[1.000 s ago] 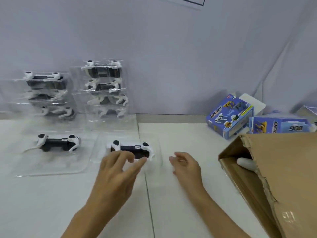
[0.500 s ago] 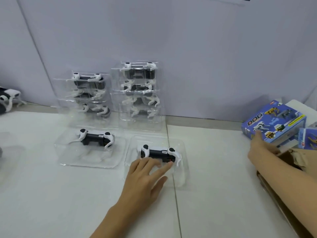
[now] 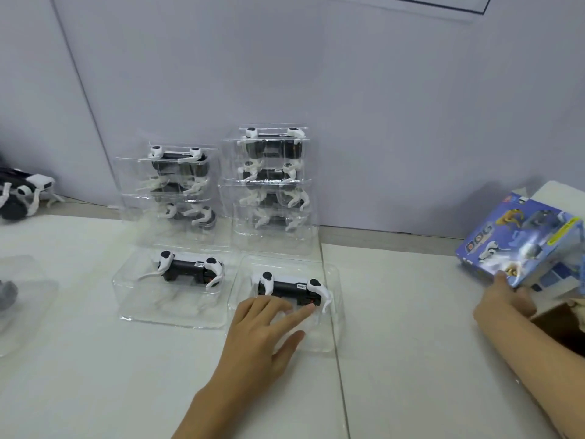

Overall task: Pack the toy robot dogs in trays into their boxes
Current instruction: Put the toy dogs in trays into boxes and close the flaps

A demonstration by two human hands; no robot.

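— Where is room lying open on the table (image 3: 411,312)?

— A bare stretch is running between the near tray (image 3: 332,331) and the blue box (image 3: 519,239) at the right edge; the front edge is lying bare too.

— And what is blocking the way?

— Two stacks of trays (image 3: 221,191) are standing along the back edge against the wall, two single trays are sitting just before them, and the left hand (image 3: 262,331) is covering the nearer one.
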